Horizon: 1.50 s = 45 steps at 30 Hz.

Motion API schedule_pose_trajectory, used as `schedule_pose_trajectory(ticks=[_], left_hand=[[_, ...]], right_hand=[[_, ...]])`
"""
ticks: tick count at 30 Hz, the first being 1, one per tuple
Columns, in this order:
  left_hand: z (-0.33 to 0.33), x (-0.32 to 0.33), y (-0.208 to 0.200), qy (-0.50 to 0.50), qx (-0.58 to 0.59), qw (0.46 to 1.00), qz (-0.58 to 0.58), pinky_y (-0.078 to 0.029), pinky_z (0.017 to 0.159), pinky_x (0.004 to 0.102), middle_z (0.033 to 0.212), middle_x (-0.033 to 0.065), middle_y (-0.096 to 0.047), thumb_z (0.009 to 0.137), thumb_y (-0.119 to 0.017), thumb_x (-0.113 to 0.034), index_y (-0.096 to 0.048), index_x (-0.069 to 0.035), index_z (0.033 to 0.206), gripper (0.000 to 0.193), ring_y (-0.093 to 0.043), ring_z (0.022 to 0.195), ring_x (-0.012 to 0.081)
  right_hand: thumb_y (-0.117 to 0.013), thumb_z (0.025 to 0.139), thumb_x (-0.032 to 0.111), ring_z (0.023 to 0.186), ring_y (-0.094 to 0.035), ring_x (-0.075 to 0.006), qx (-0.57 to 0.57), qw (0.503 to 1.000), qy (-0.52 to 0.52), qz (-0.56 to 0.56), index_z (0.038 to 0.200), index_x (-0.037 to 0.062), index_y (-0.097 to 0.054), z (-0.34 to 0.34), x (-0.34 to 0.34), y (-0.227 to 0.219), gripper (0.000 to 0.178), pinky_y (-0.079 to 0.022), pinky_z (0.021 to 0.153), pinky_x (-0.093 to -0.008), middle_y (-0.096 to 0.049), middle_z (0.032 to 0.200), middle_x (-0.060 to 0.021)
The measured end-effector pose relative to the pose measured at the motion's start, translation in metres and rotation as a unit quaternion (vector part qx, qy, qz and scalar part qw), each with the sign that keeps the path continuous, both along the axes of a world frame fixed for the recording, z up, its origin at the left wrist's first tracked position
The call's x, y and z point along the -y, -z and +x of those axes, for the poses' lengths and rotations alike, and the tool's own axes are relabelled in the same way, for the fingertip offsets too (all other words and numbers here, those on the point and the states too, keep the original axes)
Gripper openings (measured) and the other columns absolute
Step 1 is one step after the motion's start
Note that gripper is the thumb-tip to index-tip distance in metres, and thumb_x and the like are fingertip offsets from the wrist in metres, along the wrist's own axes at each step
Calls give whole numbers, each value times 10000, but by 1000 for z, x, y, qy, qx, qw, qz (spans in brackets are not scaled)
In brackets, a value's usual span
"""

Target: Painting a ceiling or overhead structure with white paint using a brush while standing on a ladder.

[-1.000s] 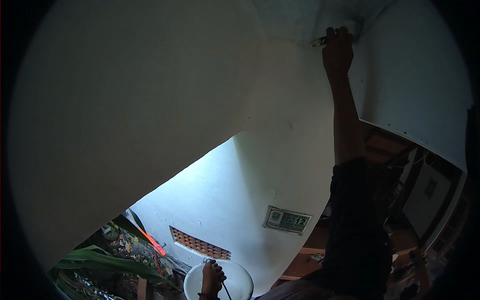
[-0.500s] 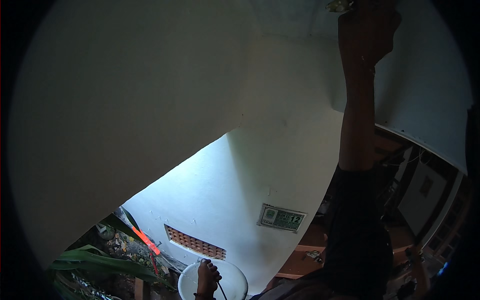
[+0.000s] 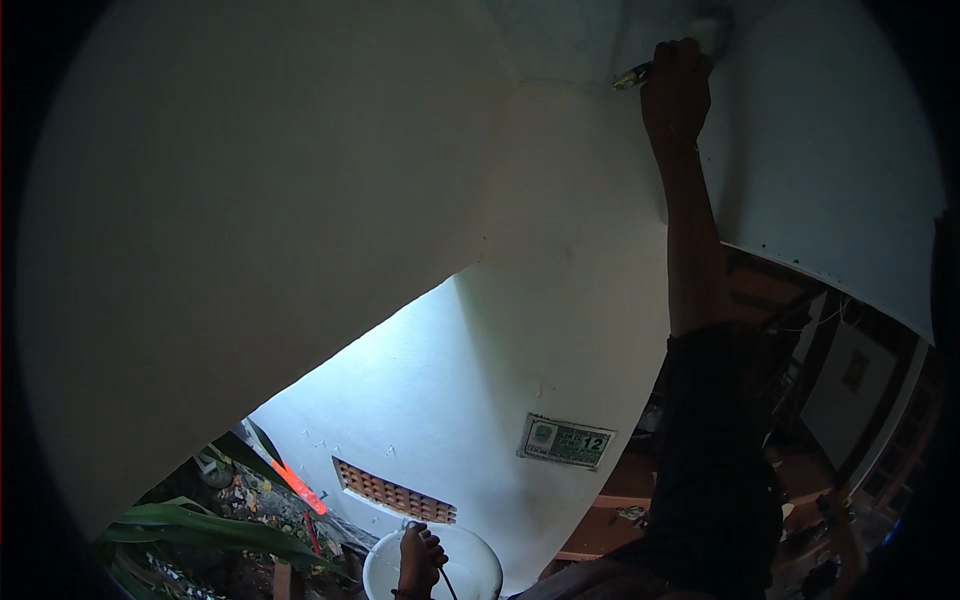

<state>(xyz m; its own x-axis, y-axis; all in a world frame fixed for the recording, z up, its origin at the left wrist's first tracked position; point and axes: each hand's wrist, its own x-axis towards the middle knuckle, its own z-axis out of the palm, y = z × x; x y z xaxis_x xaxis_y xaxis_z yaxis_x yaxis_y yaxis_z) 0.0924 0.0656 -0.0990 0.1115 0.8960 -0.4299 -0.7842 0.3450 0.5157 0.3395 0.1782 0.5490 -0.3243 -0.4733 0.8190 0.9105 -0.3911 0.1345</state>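
My right hand (image 3: 677,92) is raised high against the pale wall, closed round a paintbrush. The handle end of the paintbrush (image 3: 631,78) sticks out left of the fist, and its pale, blurred head lies beyond the fingers near the wall's upper corner. Low in the view, my left hand (image 3: 420,558) is closed on the thin dark handle of a white bucket (image 3: 484,562). The bucket hangs beneath that hand; its contents are hard to make out.
A slanting pale surface (image 3: 250,220) fills the upper left. On the lit wall are a small green plaque (image 3: 565,441) and a brick vent (image 3: 395,490). Long green leaves (image 3: 200,525) and an orange strip (image 3: 300,488) lie lower left. Dim wooden furniture (image 3: 625,485) stands at right.
My right hand has come down and a little left with the paintbrush, so more of the hand shows. My left hand and the bucket have barely shifted.
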Motion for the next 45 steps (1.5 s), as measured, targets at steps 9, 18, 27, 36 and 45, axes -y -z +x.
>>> schedule_pose_trajectory(ticks=[9,18,27,36,45], left_hand=[[0,-1,-2,-4,-6,1000,-8,-180,395,246,571,-51,-266,875,-468,-283,-353,-143,816,191,-232,424,75],[3,1,-10,20,-7,1000,-6,-174,389,243,569,-53,-277,862,-480,-266,-367,-144,822,171,-230,415,69],[1,2,-8,25,-1,1000,-9,-166,384,238,560,-59,-264,859,-480,-263,-349,-167,752,195,-216,404,63],[-8,1,-3,3,4,1000,-10,-166,383,239,565,-62,-271,876,-467,-271,-375,-162,795,165,-226,403,62],[-10,-4,-1,4,5,1000,-7,-169,388,237,568,-63,-274,891,-454,-291,-376,-163,808,172,-221,409,63]], right_hand=[[-625,772,27,880,-535,-239,9,989,-35,-142,969,82,-569,17,-72,30,212,-555,605,-286,-474,989,-90],[-598,844,94,902,-565,-258,-15,988,44,-150,999,109,-580,53,-92,5,156,-581,615,-316,-512,1005,-85],[-602,829,83,907,-566,-275,-25,990,50,-133,1005,134,-595,67,-108,-8,184,-569,637,-343,-535,1013,-71],[-623,775,42,918,-570,-264,-14,998,-49,-20,1022,148,-613,7,-17,-1,269,-541,712,-362,-537,1026,-67],[-590,681,-55,848,-555,-303,138,966,-135,172,856,61,-570,-44,79,21,211,-473,728,-388,-543,902,-114]])
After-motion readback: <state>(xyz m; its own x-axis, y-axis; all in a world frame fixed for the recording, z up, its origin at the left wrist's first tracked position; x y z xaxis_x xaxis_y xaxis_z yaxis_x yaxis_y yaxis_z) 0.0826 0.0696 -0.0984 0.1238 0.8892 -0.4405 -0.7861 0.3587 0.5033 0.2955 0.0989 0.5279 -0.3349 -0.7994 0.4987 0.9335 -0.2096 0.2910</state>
